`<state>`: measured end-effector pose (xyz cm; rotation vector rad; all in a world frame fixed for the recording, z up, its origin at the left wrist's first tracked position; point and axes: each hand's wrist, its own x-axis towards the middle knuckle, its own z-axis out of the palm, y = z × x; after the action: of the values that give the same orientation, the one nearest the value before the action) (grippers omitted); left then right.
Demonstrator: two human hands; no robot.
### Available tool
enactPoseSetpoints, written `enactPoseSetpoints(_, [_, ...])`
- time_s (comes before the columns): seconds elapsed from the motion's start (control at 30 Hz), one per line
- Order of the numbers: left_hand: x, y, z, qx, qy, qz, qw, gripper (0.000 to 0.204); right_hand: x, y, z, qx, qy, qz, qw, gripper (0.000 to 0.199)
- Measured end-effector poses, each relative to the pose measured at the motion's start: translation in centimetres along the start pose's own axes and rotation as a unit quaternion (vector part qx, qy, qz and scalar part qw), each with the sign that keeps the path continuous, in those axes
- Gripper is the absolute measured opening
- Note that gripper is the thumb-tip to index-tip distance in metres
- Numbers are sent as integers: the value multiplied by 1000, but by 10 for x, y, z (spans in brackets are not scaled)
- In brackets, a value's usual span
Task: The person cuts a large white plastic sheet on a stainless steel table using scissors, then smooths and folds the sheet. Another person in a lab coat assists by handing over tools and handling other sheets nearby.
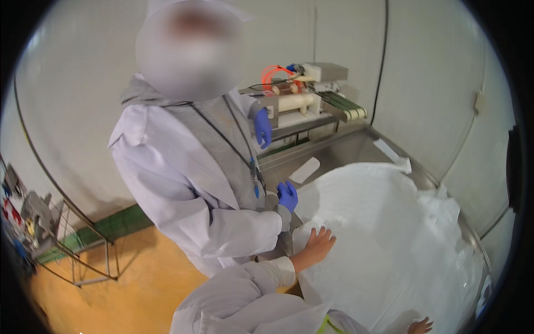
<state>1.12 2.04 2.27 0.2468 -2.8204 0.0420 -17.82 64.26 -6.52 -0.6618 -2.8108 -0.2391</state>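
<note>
A large white plastic sheet (pixel 384 234) covers most of the metal table, gathered into wrinkles along its right side. My left hand (pixel 316 249) rests at the sheet's left edge, open, with the fingers apart and nothing held. At the lower edge of the view, my right hand (pixel 420 326) is partly cut off; its visible fingers are spread over the near part of the sheet. Close beyond my left hand is a co-worker's blue-gloved hand (pixel 287 196), its fingers curled.
The co-worker (pixel 194 183), in a white coat, stands at the table's left side. Two white strips (pixel 305 170) (pixel 391 151) lie on the metal table (pixel 350 153). Behind it stands a small conveyor machine (pixel 311 97). A metal frame stand (pixel 72 250) is at far left.
</note>
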Motion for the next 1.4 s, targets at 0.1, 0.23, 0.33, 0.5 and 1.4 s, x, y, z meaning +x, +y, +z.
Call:
enactPoseSetpoints(0.1, [-12,2,2,-86,-8,-2,996,32,-19,-57,-38,1,-86,-43,995,58])
enactPoseSetpoints(0.23, [-23,-2,1,-108,-52,-22,993,34,-32,-81,-45,-2,-126,-37,991,60])
enactPoseSetpoints(0.33, [-25,-10,7,-121,-51,-29,991,35,-32,-89,-56,-15,-141,-37,989,61])
enactPoseSetpoints(0.5, [-9,-13,-1,-117,-58,6,991,37,-57,-90,-62,-17,-145,-19,989,55])
enactPoseSetpoints(1.4, [40,22,33,-160,-248,62,953,78,-80,22,-28,-48,-239,87,966,68])
